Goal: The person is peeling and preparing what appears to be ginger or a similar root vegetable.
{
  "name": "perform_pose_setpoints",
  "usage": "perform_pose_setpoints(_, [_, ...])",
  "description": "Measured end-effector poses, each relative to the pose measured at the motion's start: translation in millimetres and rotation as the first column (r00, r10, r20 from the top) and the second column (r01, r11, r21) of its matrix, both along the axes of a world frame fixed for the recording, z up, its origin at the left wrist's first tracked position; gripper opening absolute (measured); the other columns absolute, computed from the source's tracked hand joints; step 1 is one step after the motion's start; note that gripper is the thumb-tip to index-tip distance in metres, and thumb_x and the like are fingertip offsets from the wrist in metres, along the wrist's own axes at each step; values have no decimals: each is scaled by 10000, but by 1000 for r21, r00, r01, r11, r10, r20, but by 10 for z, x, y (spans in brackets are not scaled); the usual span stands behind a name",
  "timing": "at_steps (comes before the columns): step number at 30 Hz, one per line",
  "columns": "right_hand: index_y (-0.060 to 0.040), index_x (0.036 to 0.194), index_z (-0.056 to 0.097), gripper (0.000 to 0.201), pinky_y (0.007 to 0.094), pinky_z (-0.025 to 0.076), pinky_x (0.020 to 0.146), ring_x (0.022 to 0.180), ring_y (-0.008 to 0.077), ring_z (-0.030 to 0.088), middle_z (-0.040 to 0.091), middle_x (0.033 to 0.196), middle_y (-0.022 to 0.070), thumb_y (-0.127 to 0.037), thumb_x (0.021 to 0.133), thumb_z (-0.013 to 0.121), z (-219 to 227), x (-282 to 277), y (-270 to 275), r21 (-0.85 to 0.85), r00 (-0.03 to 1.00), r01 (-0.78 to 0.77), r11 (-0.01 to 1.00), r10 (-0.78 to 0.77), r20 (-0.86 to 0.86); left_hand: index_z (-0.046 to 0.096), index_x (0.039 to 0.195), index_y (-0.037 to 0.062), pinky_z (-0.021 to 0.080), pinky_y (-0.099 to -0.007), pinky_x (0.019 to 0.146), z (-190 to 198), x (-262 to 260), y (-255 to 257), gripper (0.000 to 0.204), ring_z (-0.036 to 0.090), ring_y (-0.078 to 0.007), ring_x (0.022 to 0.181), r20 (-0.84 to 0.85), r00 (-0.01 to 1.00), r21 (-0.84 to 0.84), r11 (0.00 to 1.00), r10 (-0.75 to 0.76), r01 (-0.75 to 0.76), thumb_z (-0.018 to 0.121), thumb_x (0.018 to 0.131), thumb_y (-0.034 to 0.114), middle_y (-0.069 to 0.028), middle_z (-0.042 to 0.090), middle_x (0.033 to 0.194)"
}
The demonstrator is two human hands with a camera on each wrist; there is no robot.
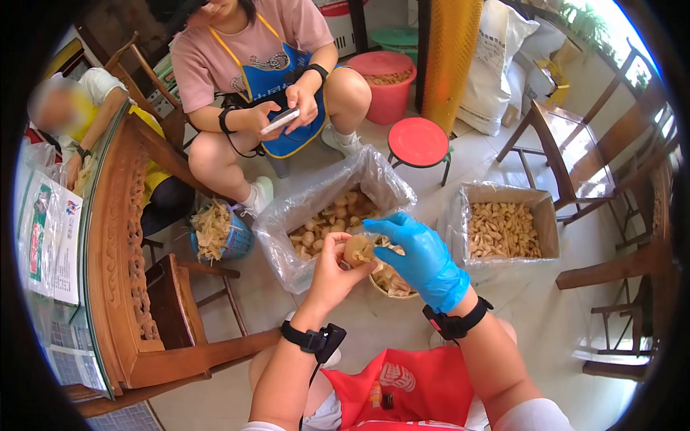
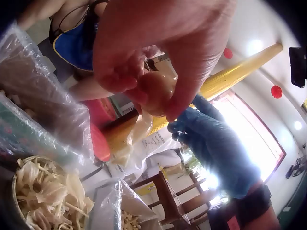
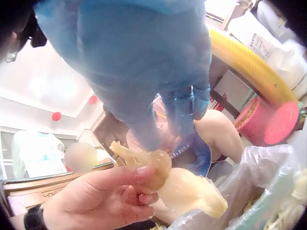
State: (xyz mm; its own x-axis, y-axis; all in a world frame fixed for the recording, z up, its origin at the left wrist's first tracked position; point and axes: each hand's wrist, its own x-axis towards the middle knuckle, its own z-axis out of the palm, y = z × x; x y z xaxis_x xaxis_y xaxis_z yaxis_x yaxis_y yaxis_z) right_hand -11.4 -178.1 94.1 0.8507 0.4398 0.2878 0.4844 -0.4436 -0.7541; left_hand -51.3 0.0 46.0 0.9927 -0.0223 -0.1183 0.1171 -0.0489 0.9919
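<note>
Taking the plastic-lined box of pale bulbs (image 1: 338, 215) on the floor as the landmark and going left to right: well to its left runs a carved wooden table (image 1: 118, 237), and just beside the box on that side sits a small blue basket of peelings (image 1: 215, 233). Behind the box a seated person in a blue apron (image 1: 280, 93) holds a phone (image 1: 280, 121). Directly in front of the box, raised above its near edge, the bare left hand (image 1: 332, 269) pinches a round tan bulb (image 1: 358, 250) between thumb and curled fingers; the left wrist view shows the thumb and fingertips (image 2: 120, 79) closed round the bulb. Touching the bulb from the right is the right hand (image 1: 420, 258) in a blue glove, its gloved fingers (image 3: 184, 112) pressed close together and bent down over the bulb's top, where a pale flap of skin (image 3: 192, 194) hangs loose under it; whether they actually pinch the skin cannot be told. Below the hands, just in front of the box, a bowl of peelings (image 1: 392, 279) rests on the floor. To the right of the box stands a cardboard box of peeled pieces (image 1: 503, 230), and behind that a red stool (image 1: 418, 142).
</note>
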Motion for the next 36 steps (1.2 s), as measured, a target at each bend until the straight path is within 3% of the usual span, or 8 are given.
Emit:
perform_pose_setpoints(7, [-154,1074,656,360,368,499,739,856,297,608,607,1028,86,-106,718,688,-74,73,-27,-74,976,-155,985,164,145,479,1205,56,459,-223,700,57,22,72,573,566,-80,793,4,994,-70,991,-113,113,740,698,-4,-7,599,948])
perform_pose_setpoints(9, [-149,1037,669,314,366,502,726,833,292,615,618,1005,82,-115,726,678,-102,79,-33,-70,972,-170,983,179,151,509,1241,72,388,-183,610,87,-6,105,575,465,-26,682,-58,989,192,970,-138,147,746,717,56,48,553,878])
perform_pose_setpoints(13, [-138,986,677,248,350,506,688,797,271,624,627,960,70,-122,738,662,-93,87,-23,-105,955,-218,970,234,183,489,1291,93,318,-171,566,94,-41,44,602,369,-13,631,34,987,286,948,-156,140,735,742,94,82,503,845])
perform_pose_setpoints(18, [-123,902,667,157,344,499,630,734,258,615,605,913,55,-114,748,637,-151,82,23,49,980,-153,987,145,139,502,1266,96,391,-243,617,158,-38,13,600,413,-96,674,58,993,226,970,-107,91,736,714,106,9,557,862])
perform_pose_setpoints(22, [-112,947,659,196,367,498,640,741,298,606,605,900,74,-108,752,666,-41,60,6,-38,977,-155,987,159,141,508,1230,95,331,-187,577,-10,-31,20,535,412,-40,689,119,989,142,987,-91,73,724,743,45,57,513,827])
perform_pose_setpoints(25, [-114,955,645,191,373,496,641,740,305,602,589,873,77,-134,766,658,60,25,9,-54,977,-179,982,184,106,533,1179,104,355,-217,594,80,-22,31,522,432,-58,719,126,991,262,965,-55,20,733,707,9,38,526,834])
perform_pose_setpoints(27, [-111,876,639,119,370,491,629,715,291,599,571,854,76,-152,764,639,99,-9,6,-116,976,-164,980,178,128,537,1159,93,430,-285,673,154,-46,32,498,471,-158,717,118,988,411,910,-104,46,700,693,27,-58,551,852])
perform_pose_setpoints(36, [-102,886,632,91,359,483,604,690,288,595,583,803,88,-152,819,598,-252,1,114,-83,973,-191,978,200,119,533,1161,97,436,-329,709,58,-76,-102,527,519,-213,770,254,960,506,862,-113,-32,722,670,59,-65,571,838])
